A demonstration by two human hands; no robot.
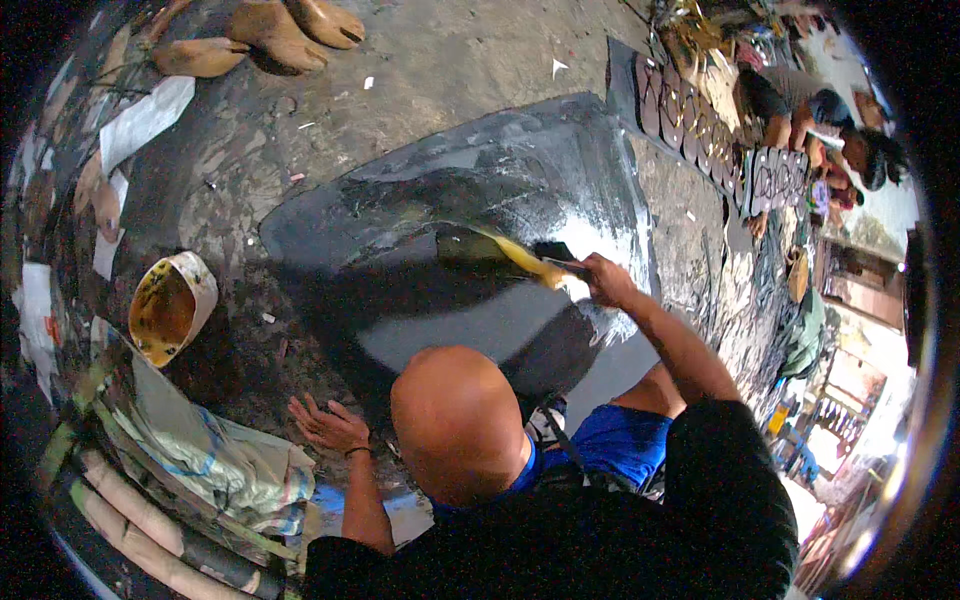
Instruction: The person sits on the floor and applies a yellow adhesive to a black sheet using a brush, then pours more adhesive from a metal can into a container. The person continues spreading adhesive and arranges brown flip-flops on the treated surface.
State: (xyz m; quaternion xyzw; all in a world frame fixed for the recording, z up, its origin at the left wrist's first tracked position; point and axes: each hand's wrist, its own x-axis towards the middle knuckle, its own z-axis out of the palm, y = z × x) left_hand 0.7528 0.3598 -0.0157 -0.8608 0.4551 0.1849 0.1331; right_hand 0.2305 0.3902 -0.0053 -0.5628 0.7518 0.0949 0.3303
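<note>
My right hand (608, 282) is closed around the handle of a dark, flat-ended spreader (556, 254); whether it is a brush or a scraper is unclear. The tool is over a large black sheet (400, 200) lying on the ground. A thick yellow streak (515, 252), like glue, runs across the sheet beside the tool. Wet shine covers the sheet's right part. Away to the left, my left hand (330, 425) has its fingers spread and holds nothing, above the ground near my bent knee (455, 425).
A pale tub (172, 308), yellow and dark-spotted inside, stands on the left. Wooden shoe lasts (275, 38) lie at the far left. Rows of dark sandal soles (690, 115) are at the far right, near other people (840, 130). Rolls (150, 520) and crumpled plastic sheeting (210, 450) lie lower left.
</note>
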